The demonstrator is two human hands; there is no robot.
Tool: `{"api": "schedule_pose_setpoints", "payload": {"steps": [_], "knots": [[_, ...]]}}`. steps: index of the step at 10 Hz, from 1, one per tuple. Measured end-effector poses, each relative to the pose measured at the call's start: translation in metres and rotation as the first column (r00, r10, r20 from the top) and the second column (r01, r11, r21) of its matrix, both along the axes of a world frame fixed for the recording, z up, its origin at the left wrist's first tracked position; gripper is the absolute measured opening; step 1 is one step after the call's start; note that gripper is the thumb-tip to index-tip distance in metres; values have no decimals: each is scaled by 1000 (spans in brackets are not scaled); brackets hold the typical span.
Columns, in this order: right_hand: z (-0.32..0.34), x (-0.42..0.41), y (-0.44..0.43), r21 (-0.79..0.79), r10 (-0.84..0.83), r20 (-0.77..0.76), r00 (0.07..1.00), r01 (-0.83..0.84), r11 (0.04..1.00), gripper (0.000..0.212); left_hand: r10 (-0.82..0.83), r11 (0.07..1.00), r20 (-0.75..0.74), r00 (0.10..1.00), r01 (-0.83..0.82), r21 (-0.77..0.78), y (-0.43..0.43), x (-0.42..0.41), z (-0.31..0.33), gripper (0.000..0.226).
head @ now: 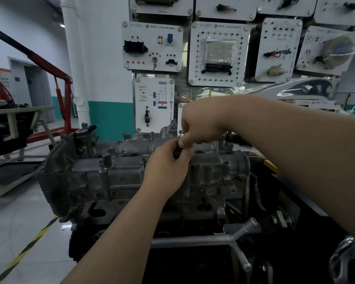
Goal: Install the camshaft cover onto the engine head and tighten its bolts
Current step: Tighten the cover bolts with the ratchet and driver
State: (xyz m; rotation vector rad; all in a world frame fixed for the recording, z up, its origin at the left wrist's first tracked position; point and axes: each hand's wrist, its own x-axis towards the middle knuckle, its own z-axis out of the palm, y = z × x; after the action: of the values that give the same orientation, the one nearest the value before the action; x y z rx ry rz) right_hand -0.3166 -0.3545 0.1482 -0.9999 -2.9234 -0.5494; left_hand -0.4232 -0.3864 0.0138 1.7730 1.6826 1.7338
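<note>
The grey aluminium camshaft cover (115, 160) lies on top of the engine head (103, 189) in the middle of the view, with several bolts (106, 158) standing up from its bosses. My left hand (166, 167) rests over the cover's middle, fingers curled around a small dark part that is mostly hidden. My right hand (201, 126) reaches in from the right, just above the left, with thumb and fingers pinched together at that same spot. What they pinch is hidden.
A red engine hoist (64, 95) stands at the left behind another engine on a stand (10, 128). White training panels (152, 46) cover the wall behind. A metal pipe (242, 228) and dark engine parts sit below the head. Yellow-black floor tape (29, 247) runs lower left.
</note>
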Motion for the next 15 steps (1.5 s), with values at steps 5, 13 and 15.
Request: {"api": "schedule_pose_setpoints", "payload": {"steps": [5, 13, 15], "knots": [[-1, 0, 0, -110, -22, -25, 999, 19, 994, 39, 14, 1000, -52, 999, -14, 1, 3, -2, -2, 17], [7, -10, -19, 92, -149, 219, 964, 132, 987, 14, -65, 993, -41, 997, 61, -105, -10, -4, 9, 25], [7, -4, -12, -275, -290, 88, 953, 303, 912, 52, 21, 999, -19, 1000, -21, -24, 1, -6, 3, 5]]}}
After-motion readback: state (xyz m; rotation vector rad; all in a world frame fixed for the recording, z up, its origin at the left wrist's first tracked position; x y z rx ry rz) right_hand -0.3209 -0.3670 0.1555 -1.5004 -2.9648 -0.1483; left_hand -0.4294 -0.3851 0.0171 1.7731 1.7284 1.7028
